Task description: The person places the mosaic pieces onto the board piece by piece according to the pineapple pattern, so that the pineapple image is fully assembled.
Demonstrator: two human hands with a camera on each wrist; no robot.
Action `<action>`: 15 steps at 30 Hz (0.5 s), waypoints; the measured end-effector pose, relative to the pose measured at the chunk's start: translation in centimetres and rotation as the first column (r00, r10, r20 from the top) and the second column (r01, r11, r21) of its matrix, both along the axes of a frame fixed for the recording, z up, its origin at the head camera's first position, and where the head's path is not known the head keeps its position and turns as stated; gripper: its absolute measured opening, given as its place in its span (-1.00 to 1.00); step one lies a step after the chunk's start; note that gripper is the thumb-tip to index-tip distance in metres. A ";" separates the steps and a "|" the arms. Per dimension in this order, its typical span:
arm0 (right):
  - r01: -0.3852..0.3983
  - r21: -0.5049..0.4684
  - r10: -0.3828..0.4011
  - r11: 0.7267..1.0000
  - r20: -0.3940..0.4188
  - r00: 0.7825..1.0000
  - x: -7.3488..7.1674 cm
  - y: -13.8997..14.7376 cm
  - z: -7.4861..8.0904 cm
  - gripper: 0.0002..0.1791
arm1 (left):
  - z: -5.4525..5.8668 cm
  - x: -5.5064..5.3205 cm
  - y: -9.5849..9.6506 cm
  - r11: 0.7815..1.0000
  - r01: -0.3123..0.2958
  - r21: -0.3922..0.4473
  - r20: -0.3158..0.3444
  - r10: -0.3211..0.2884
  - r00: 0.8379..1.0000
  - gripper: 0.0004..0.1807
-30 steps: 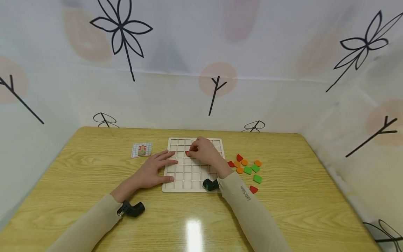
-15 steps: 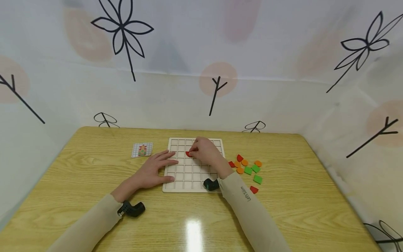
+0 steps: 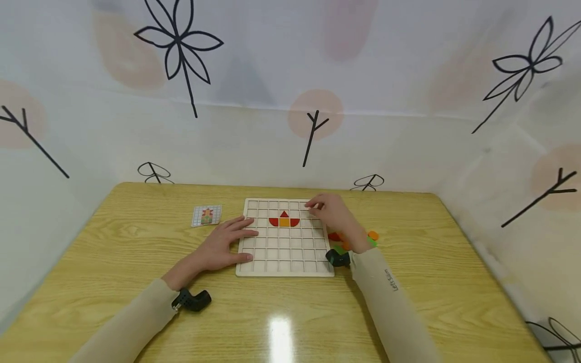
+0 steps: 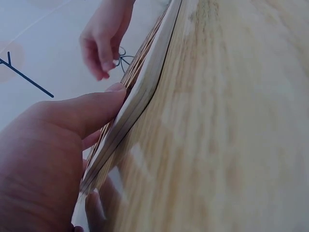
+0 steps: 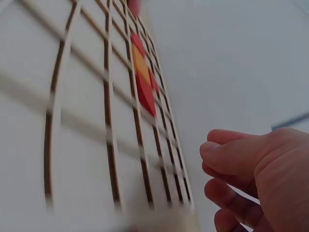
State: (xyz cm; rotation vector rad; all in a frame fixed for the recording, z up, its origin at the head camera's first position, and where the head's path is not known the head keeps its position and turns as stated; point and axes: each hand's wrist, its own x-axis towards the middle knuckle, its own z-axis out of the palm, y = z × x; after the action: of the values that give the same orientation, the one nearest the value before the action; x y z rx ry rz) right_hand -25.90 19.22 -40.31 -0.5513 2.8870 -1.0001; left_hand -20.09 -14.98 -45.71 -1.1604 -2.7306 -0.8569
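Observation:
A pale gridded board (image 3: pixel 272 252) lies on the table. My left hand (image 3: pixel 222 246) rests on its left edge with spread, straight fingers; in the left wrist view the thumb (image 4: pixel 99 108) touches the rim. Set in the upper cells are an orange square (image 3: pixel 284 222), a red triangle (image 3: pixel 284 214) above it, and a red quarter-round piece (image 3: pixel 274 222) on its left, with another red quarter-round piece (image 3: pixel 295 222) on its right. My right hand (image 3: pixel 333 214) hovers over the board's upper right corner, fingers loosely bent, nothing showing between them in the right wrist view.
Loose red pieces (image 3: pixel 335 236), green pieces (image 3: pixel 339 249) and orange pieces (image 3: pixel 373 235) lie right of the board, partly hidden by my right wrist. A small pattern card (image 3: pixel 207 216) lies beyond my left hand. A patterned cloth (image 3: pixel 254 151) hangs behind the table.
My right hand has let go of the left red quarter-round piece, now set in its cell, and moved right to the board's corner. My left hand stays on the board's edge.

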 end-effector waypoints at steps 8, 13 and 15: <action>0.102 0.017 -0.102 0.995 0.032 0.994 1.1 8.4 -1.3 -0.78 | 0.0 0.2 0.2 1.000 -0.012 0.005 0.027 0.012 1.000 -0.37; 0.096 -0.031 -0.091 0.995 0.149 0.985 1.8 11.6 -2.0 -0.71 | 0.2 0.4 0.1 1.000 -0.015 0.005 0.023 0.015 1.000 -0.38; 0.086 -0.080 -0.067 0.993 0.211 0.975 1.8 12.3 -2.1 -0.68 | 0.3 0.4 0.1 1.000 -0.018 0.004 0.018 0.018 1.000 -0.38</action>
State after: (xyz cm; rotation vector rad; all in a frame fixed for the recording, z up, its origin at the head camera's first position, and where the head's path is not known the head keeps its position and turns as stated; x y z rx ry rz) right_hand -24.07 31.54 -42.39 -0.3189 2.7082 -1.1274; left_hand -19.67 -14.91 -45.40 -1.1311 -2.7478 -0.8745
